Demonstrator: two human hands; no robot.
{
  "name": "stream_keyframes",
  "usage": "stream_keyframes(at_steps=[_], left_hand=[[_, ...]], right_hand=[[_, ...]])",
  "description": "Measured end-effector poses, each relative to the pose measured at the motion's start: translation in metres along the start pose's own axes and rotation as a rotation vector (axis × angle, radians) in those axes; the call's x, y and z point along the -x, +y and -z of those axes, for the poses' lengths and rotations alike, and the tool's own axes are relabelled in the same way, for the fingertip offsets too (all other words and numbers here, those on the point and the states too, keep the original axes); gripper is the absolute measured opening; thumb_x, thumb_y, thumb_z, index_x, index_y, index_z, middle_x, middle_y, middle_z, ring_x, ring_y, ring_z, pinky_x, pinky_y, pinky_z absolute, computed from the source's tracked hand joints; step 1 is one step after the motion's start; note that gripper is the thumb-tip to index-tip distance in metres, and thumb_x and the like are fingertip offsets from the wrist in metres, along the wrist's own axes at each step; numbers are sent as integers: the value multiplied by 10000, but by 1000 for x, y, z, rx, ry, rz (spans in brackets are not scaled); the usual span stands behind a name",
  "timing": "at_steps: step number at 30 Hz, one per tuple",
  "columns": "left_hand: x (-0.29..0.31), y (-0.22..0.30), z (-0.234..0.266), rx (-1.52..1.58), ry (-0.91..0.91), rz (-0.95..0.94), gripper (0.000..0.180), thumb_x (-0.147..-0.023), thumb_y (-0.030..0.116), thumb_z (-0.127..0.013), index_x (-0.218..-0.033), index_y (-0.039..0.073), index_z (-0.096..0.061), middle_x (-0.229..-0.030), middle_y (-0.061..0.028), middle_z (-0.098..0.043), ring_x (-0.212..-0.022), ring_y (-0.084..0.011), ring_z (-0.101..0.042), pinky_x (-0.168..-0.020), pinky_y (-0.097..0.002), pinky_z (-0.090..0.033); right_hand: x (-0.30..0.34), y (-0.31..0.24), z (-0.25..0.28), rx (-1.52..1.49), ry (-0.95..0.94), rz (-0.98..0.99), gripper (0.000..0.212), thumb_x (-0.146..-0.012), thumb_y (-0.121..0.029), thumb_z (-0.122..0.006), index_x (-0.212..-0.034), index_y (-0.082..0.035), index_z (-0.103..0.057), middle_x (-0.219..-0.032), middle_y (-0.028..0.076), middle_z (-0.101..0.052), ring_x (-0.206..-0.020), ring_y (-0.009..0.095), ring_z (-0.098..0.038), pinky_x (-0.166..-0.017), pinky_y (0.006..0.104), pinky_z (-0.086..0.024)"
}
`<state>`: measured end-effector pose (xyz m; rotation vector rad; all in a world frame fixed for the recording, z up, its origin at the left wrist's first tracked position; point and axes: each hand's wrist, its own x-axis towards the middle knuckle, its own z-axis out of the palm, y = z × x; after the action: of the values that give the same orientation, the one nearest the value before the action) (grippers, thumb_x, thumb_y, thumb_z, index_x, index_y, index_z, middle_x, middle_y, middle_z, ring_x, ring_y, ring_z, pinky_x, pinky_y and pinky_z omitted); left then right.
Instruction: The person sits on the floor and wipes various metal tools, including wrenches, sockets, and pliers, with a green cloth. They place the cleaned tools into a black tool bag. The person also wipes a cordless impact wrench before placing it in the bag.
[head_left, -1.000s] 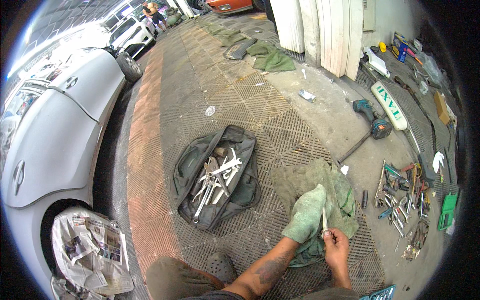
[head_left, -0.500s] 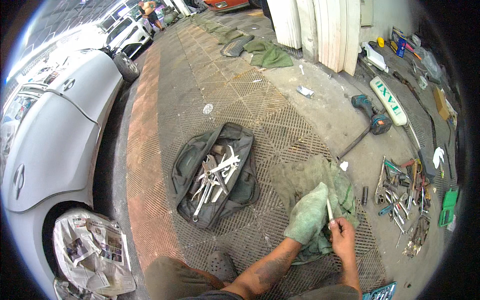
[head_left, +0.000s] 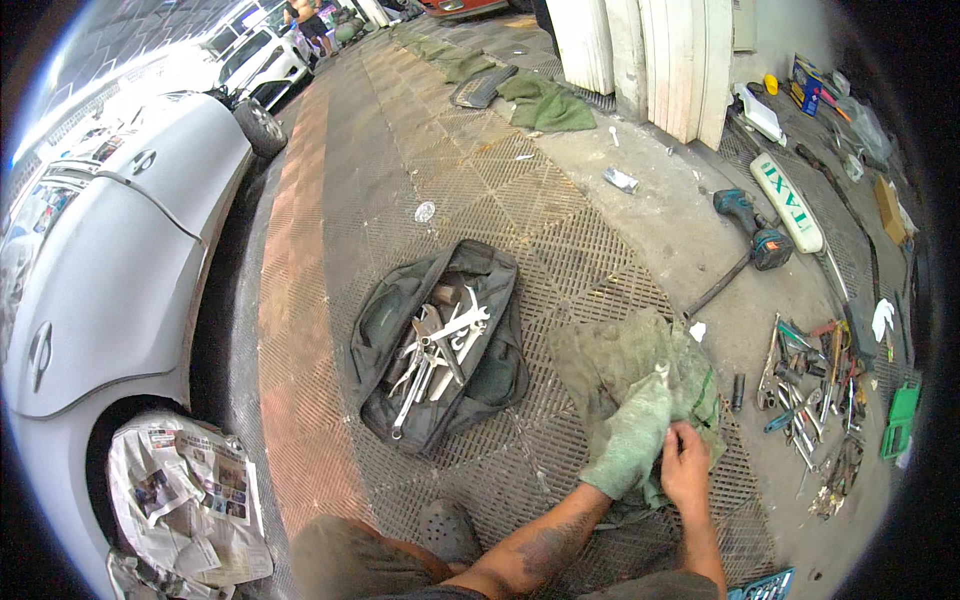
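Note:
A green rag (head_left: pixel 640 428) covers my left hand (head_left: pixel 622 462), its fingers closed inside the cloth and hidden. The pale end of a slim metal tool (head_left: pixel 661 369) pokes from the top of the rag; the rest of it is covered. My right hand (head_left: pixel 687 466) is bare and curled against the rag's right side, pinching at the tool's lower part, which I cannot see clearly. Beneath both hands a larger green cloth (head_left: pixel 590 350) lies crumpled on the floor grating. Left of it, an open black tool bag (head_left: pixel 385 300) holds several wrenches (head_left: pixel 440 340).
A pale car (head_left: pixel 110 300) with a newspaper-covered wheel (head_left: pixel 185 500) stands at left. To the right lie a cordless impact wrench (head_left: pixel 770 248), a dark socket (head_left: pixel 738 392), piled hand tools (head_left: pixel 815 385), a green case (head_left: pixel 900 420) and a roof sign (head_left: pixel 787 203). Another person (head_left: pixel 308 22) stands far off.
My rag-covered left hand has moved over the slim tool, hiding most of its length. My right hand stays beside it, slightly higher. The view has shifted a little.

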<state>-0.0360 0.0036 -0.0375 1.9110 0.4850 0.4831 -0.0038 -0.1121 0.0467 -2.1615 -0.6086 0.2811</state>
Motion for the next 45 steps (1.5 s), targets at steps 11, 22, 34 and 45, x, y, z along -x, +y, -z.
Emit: stream_keyframes(at_steps=[11, 22, 34, 45], left_hand=[[-4, 33, 17, -74, -81, -56, 307, -1012, 165, -442, -1218, 3, -603, -1206, -188, -627, -1154, -294, -567, -1005, -363, -434], [-31, 2, 61, 1229, 181, 616, 356, -1030, 378, -497, -1036, 55, -646, -886, -7, -630, -792, -148, -588, -725, -323, -514], [7, -19, 28, 429, -21, 90, 384, -960, 227, -564, -1289, 29, -543, -1108, -109, -645, -970, -284, -630, -866, -368, -528], [-23, 5, 29, -580, 84, -302, 269, -903, 180, -590, -1079, -23, -610, -1020, -215, -614, -948, -363, -606, -848, -460, -507]], right_hand=[[-12, 0, 3, -102, -10, -7, 194, -948, -137, -569, -877, 40, -607, -711, 173, -615, -630, 285, -604, -615, 384, -459], [7, 99, 37, -1031, 441, -607, 167, -987, -176, -579, -978, -16, -623, -783, 28, -596, -643, 115, -551, -601, 266, -456], [6, -68, 1, -895, -654, -227, 373, -947, -98, -626, -1303, 2, -580, -1075, 140, -710, -920, 210, -712, -857, 341, -560], [-2, 59, 66, -156, -435, -272, 304, -924, -240, -653, -1104, 2, -685, -951, 131, -719, -868, 195, -672, -814, 364, -527]])
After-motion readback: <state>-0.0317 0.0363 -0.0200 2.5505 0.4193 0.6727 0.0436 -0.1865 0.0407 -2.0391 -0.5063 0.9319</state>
